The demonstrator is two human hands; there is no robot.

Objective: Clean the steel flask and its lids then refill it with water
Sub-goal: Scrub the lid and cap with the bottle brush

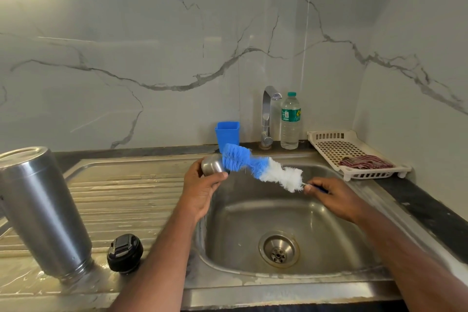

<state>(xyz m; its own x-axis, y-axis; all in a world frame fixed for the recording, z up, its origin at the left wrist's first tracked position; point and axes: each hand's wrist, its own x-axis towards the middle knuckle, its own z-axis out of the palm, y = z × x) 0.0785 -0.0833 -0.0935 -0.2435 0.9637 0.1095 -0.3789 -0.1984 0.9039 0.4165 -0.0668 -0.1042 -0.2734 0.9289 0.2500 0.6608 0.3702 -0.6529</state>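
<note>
Scrubbing a steel lid [212, 165] over the sink [283, 213]: left hand [200, 190] grips it, right hand [336, 197] pinches the bottle brush [260, 167]. Flask [43, 213] stands inverted left of the sink; rinsing likely follows.

Both bare forearms reach up from the bottom edge and converge toward the middle. The left forearm rises from 6 o'clock toward 12, leaning slightly to 1. The left hand [201, 189] shows its back, fingers and thumb curled round a steel cap [212, 165] at its 1 o'clock side. The right forearm enters from 5 o'clock and runs toward 10. The right hand [336, 197] lies knuckles up, its fingertips pinching a brush [263, 167] by the handle, which points toward 10 o'clock. The hands are apart, level with each other.
</note>
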